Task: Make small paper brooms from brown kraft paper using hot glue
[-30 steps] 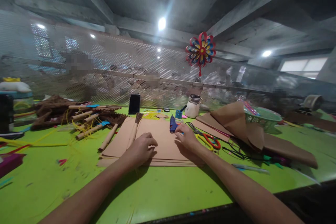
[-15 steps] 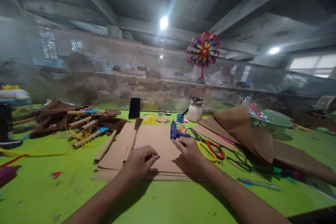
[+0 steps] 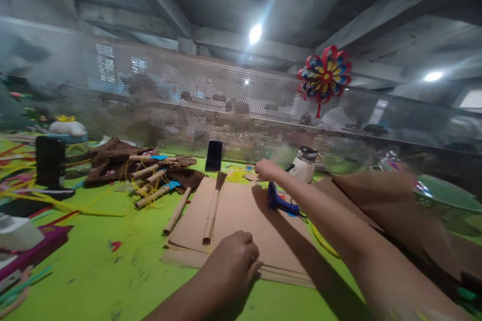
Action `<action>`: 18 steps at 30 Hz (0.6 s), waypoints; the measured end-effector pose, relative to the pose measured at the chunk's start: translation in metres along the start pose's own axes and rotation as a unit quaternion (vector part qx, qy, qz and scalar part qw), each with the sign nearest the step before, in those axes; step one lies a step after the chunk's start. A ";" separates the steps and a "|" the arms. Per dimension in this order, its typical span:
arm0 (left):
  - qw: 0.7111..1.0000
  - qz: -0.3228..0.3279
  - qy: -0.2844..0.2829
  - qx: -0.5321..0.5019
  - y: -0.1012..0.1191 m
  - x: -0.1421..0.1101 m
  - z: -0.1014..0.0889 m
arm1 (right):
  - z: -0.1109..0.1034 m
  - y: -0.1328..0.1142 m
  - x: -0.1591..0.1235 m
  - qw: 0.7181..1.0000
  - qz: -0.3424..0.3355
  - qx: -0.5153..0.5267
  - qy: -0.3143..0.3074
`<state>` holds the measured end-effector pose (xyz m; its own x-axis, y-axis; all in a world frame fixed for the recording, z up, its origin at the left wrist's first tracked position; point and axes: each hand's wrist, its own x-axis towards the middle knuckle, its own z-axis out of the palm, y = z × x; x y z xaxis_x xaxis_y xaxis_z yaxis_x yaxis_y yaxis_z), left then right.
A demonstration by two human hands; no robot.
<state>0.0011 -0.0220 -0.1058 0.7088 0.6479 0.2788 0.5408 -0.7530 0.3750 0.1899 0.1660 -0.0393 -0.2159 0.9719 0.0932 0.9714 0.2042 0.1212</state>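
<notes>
My left hand (image 3: 233, 258) rests with curled fingers on the near edge of a stack of brown cardboard sheets (image 3: 233, 215) on the green table (image 3: 94, 266). My right hand (image 3: 265, 169) is stretched far forward past the stack, fingers closed, near small yellow and brown scraps (image 3: 238, 176) by the mesh screen. Whether it holds anything does not show. A blue glue gun (image 3: 278, 202) lies on the cardboard just under my right forearm. A rolled paper broom (image 3: 213, 205) lies on the stack's left part.
A black phone (image 3: 214, 156) leans on the mesh screen. A white jar (image 3: 303, 164) stands behind my right arm. Paper brooms and brown material (image 3: 150, 173) pile at the left, folded brown paper (image 3: 384, 200) and a green basket (image 3: 444, 200) at the right. A black cylinder (image 3: 50, 161) stands far left.
My right hand left the glue gun and reached forward toward the far edge of the table. The view turned left and dipped. My left hand stayed on the cardboard.
</notes>
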 end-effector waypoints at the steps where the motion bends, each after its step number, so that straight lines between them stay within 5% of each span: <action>1: 1.000 0.008 0.000 0.011 0.000 -0.001 0.000 | 0.004 -0.004 0.014 1.000 0.004 -0.004 -0.022; 11: 0.992 0.050 -0.044 0.110 -0.004 0.002 0.006 | 0.051 -0.016 0.083 0.984 0.032 -0.021 -0.173; 18: 0.990 0.048 -0.055 0.120 -0.007 0.005 0.012 | 0.058 0.001 0.096 0.984 0.044 -0.049 -0.164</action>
<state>0.0063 -0.0152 -0.1171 0.8007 0.5648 0.1995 0.5505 -0.8252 0.1265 0.1761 0.2667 -0.0871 -0.0714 0.9739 -0.2154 0.9672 0.1204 0.2237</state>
